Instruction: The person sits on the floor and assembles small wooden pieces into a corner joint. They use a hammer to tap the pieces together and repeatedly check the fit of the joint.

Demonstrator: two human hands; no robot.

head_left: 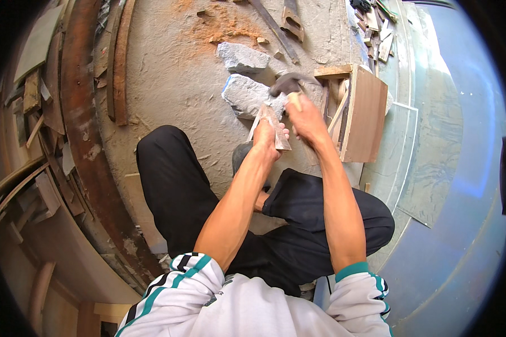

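My left hand is closed around a narrow, pale piece of wood. Its upper end meets the edge of a rough grey stone block marked with a little blue. In my right hand is the light handle of a hammer, gripped close to its head. The dark hammer head, smeared by motion, hangs over the right end of the block, just beyond the wood. Whether it touches anything I cannot tell. A second grey stone block lies right behind the first.
A wooden box with scraps inside stands right of my right hand. Beyond the blocks lies a handsaw near orange dust. Long boards line the left; glass sheets lie on the right. My bent knees flank the work.
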